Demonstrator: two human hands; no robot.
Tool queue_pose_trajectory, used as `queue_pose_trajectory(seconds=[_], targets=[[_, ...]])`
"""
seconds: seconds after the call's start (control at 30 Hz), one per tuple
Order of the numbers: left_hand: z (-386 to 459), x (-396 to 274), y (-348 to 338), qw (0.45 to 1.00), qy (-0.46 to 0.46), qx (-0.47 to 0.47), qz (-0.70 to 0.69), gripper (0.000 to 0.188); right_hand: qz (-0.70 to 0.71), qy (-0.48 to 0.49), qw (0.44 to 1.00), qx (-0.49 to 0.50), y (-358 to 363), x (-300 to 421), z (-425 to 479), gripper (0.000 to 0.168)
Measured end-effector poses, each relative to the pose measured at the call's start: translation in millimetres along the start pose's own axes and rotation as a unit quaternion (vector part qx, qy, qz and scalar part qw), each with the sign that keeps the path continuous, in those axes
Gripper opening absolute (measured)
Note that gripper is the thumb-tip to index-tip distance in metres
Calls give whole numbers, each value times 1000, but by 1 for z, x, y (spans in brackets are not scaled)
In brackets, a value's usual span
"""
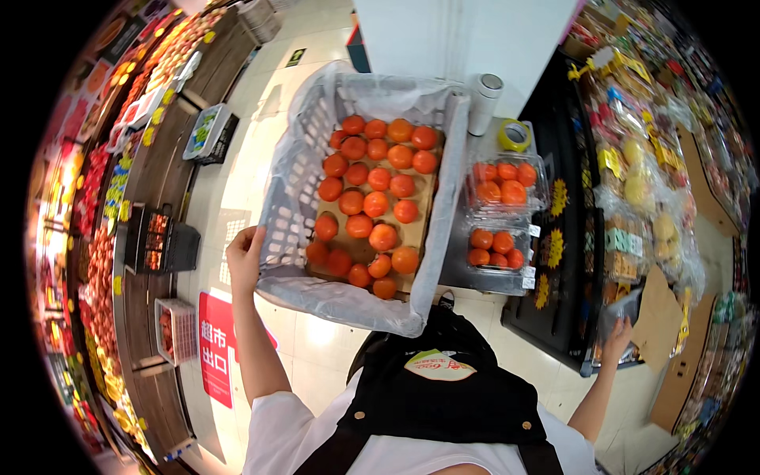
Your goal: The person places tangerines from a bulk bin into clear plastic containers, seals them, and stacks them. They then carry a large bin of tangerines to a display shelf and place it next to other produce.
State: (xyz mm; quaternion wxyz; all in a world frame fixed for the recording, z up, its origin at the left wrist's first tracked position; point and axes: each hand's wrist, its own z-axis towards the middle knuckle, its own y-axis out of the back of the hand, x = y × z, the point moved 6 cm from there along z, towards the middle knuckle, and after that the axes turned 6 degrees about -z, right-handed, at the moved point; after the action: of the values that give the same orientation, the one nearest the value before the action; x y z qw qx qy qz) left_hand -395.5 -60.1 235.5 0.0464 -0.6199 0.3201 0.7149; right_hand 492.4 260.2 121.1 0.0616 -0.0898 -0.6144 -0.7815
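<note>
A grey plastic crate (pixel 279 208) with openwork sides and a pale plastic liner stands before me, tilted in view. Glossy orange-red fruits (pixel 376 203), apparently persimmons, lie spread on the cardboard (pixel 389 151) at its bottom. My left hand (pixel 243 255) grips the crate's near left side. Far off to the right, my right hand (pixel 618 341) reaches to a grey packet (pixel 617 309) and the edge of a brown cardboard sheet (pixel 656 323); which of them it holds is unclear. Two clear clamshell boxes (pixel 509 183) of similar fruit sit right of the crate.
A white flask (pixel 487 104) and a yellow tape roll (pixel 514 135) stand on the grey counter (pixel 460 261). A black display stand (pixel 549 249) and packaged foods (pixel 638 160) line the right. Wooden produce shelves (pixel 148 285) and small baskets (pixel 176 331) flank the tiled aisle at left.
</note>
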Motion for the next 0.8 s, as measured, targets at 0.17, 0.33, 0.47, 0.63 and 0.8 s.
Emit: queue_pose_trajectory(seconds=[0.17, 0.33, 0.47, 0.63, 0.8], targets=[[-5, -2, 1, 1000, 1, -12, -8, 30, 253, 25, 967, 5, 44, 141, 35, 34], [-8, -8, 6, 997, -56, -45, 16, 30, 477, 109, 846, 213, 59, 362, 10, 29], [-8, -17, 8, 990, -106, -56, 79, 26, 448, 224, 801, 328, 41, 485, -40, 39], [-13, -16, 13, 998, -43, -34, -6, 27, 439, 201, 814, 324, -17, 538, -43, 51], [-13, -10, 16, 989, -129, -66, 35, 25, 457, 187, 828, 265, -41, 551, -24, 36]])
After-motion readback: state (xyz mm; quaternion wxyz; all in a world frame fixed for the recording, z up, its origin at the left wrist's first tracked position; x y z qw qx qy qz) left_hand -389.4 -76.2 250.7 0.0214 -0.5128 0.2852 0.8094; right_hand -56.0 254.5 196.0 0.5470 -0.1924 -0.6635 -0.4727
